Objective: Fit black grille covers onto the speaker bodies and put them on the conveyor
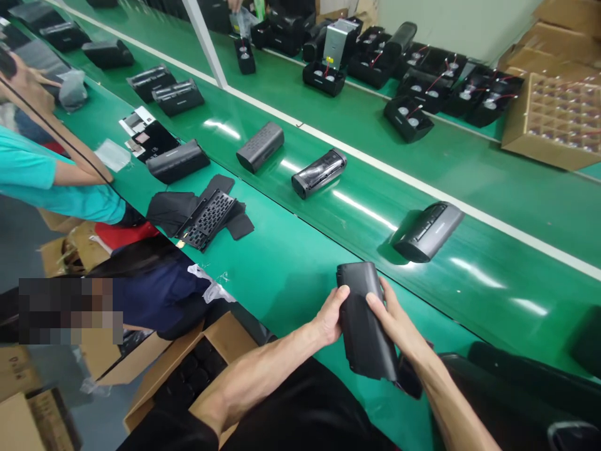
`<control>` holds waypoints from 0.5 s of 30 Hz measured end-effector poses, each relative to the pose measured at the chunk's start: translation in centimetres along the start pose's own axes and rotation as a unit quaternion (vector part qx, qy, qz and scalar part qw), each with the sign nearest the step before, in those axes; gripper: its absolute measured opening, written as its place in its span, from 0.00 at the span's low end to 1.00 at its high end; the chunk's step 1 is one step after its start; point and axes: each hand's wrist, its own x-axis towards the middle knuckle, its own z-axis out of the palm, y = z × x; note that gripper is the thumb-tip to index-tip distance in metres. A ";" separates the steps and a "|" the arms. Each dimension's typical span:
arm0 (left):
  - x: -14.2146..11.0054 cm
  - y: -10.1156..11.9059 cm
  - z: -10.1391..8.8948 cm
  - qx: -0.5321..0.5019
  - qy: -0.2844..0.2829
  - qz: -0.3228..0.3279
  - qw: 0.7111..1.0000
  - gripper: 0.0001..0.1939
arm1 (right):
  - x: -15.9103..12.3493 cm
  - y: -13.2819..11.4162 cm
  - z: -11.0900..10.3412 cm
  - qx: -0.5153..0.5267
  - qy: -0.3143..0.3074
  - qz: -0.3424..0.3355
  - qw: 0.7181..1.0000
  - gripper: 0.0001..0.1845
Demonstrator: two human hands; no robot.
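Note:
A long black speaker housing point(364, 326) is held between my two hands above the green bench, its far end tilted away from me. My left hand point(332, 313) grips its left edge, thumb on the top face. On the right side, my right hand point(392, 316) wraps around it with the thumb pressed on top. The underside of the housing is hidden. Another dark part point(409, 376) shows partly behind my right wrist. Just beyond my hands, a dark grey speaker housing point(429, 232) lies on the green belt.
Along the belt point(507, 250) lie more housings point(260, 147), one with an uncovered side point(319, 173). A perforated black grille point(209, 219) rests on dark sheets at the left. A co-worker's teal sleeve point(28, 163) is further left. Cartons point(225, 338) stand below the bench.

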 end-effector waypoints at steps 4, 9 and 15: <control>0.2 1.2 0.2 -0.015 0.079 0.057 0.995 0.34 | -5.5 2.3 3.3 0.024 0.105 -0.061 0.992 0.63; 0.0 0.7 0.5 0.003 0.129 0.091 0.987 0.34 | -7.3 3.0 7.0 0.034 0.303 -0.042 0.951 0.56; -3.1 6.7 -1.1 0.239 0.021 0.078 0.968 0.51 | -9.3 5.9 2.4 0.083 0.211 -0.016 0.974 0.47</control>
